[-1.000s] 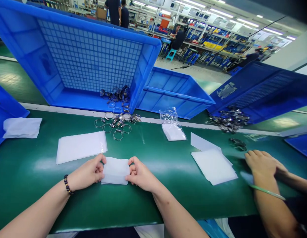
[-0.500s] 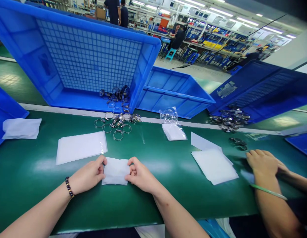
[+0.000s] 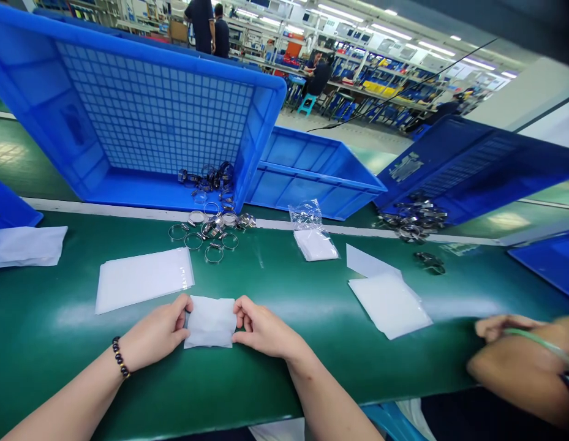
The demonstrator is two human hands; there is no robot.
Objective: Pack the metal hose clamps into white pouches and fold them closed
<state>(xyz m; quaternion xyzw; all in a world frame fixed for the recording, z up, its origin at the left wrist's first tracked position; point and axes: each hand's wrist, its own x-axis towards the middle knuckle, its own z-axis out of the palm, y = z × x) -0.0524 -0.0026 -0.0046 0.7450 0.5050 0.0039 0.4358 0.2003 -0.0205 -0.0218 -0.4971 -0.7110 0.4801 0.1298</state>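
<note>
A small white packet (image 3: pixel 211 322), slightly crinkled, is held flat just over the green worktop. My left hand (image 3: pixel 167 327) pinches its left edge between thumb and curled fingers. On the opposite edge, my right hand (image 3: pixel 259 326) has the same kind of grip. Whatever is inside the packet, if anything, is hidden. Behind my left hand lies a stack of white sheets or flat bags (image 3: pixel 144 278). Several metal hose clamps (image 3: pixel 214 253) are loose on the worktop beyond the packet.
A tilted blue crate (image 3: pixel 128 187) holds more clamps. Further right are another blue crate (image 3: pixel 318 193), a clear bag with white packets (image 3: pixel 315 244) and white sheets (image 3: pixel 389 306). Another white packet (image 3: pixel 29 246) lies far left. A co-worker's arm (image 3: pixel 518 355) rests at the right.
The view has shifted slightly. Both my hands keep hold of the packet's edges. The co-worker's hands at the right have drawn back toward the worktop's near edge.
</note>
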